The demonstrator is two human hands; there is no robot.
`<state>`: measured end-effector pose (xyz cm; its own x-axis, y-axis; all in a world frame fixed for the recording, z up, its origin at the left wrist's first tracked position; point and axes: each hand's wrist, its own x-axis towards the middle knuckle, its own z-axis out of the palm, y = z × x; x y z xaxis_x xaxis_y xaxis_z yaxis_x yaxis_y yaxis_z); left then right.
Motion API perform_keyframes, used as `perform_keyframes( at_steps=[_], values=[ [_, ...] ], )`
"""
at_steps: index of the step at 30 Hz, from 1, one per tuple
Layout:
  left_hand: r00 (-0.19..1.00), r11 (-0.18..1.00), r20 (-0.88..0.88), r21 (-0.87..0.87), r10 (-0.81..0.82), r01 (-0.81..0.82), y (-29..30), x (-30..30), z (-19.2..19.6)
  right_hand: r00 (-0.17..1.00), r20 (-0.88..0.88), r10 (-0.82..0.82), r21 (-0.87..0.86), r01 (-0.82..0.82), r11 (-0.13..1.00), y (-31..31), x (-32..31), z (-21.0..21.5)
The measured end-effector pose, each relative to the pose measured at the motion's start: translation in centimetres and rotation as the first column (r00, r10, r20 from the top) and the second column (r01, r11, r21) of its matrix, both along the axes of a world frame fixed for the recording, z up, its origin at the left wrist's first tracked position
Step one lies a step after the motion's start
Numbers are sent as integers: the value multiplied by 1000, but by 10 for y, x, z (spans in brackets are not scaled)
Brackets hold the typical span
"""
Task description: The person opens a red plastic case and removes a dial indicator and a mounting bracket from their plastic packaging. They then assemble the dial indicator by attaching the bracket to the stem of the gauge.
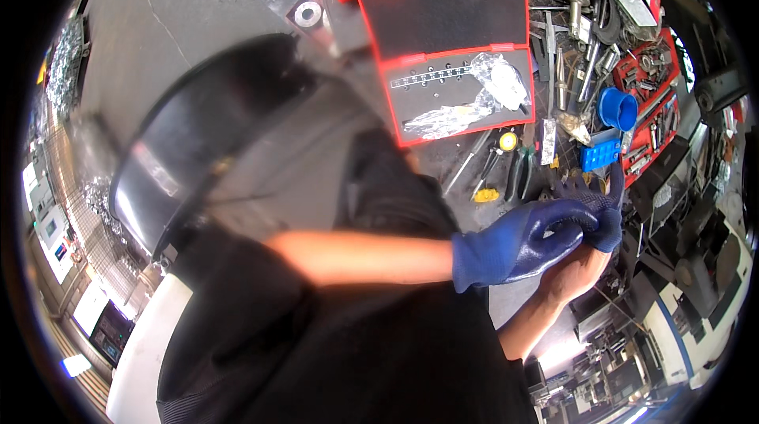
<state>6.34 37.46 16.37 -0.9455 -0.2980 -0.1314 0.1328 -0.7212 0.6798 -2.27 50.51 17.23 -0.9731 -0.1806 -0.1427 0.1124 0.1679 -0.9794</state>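
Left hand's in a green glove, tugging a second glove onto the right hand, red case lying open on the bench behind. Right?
Not quite: the glove on the left hand is dark blue, not green, as the head view shows. The rest stands: it grips a second blue glove partly over the right hand, and the red case lies open on the bench behind.

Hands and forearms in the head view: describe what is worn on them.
The left hand wears a dark blue glove with a glossy coated surface, a finely textured knit and a cuff that ends at the wrist. The right hand has a matching blue glove only over its fingers, the rest of the hand uncovered. Both forearms are bare, with no sleeves showing.
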Motion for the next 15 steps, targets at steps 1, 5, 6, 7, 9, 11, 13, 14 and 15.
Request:
perform_keyframes(
  at_steps=[1, 5, 6, 7, 9, 11, 13, 14, 15],
  values=[
    [999, 992, -43, -125, 16, -21, 5, -4, -6, 997, -72, -5, 123, 14, 992, -1, 3, -3],
    [997, 994, -39, -97, -63, 59, 22, -6, 3, 997, -30, -70, 156, 74, 985, -15, 2, 10],
    [997, 990, -69, -139, -25, 15, 24, -5, 3, 994, 33, -102, 104, 98, 990, -26, 2, 15],
    [995, 983, -103, -178, 17, -36, 25, -4, 2, 986, 88, -140, 33, 137, 990, -35, 1, 16],
    [991, 962, -132, -270, -2, -34, 23, 0, -1, 987, 131, -90, 35, 86, 996, -28, -7, 16],
    [988, 945, -147, -318, 38, -83, 28, 0, -3, 980, 140, -142, 57, 135, 989, -30, -11, 19],
    [988, 961, -151, -276, -33, -10, 29, -1, -2, 983, 56, -174, 51, 171, 984, -23, -18, 16],
    [980, 974, -153, -210, -124, 90, 27, -1, -1, 982, 15, -190, 48, 189, 981, -19, -21, 15],
    [963, 971, -161, -143, -214, 191, 23, -1, 1, 975, -8, -223, 46, 223, 974, -19, -23, 18]
  ],
)
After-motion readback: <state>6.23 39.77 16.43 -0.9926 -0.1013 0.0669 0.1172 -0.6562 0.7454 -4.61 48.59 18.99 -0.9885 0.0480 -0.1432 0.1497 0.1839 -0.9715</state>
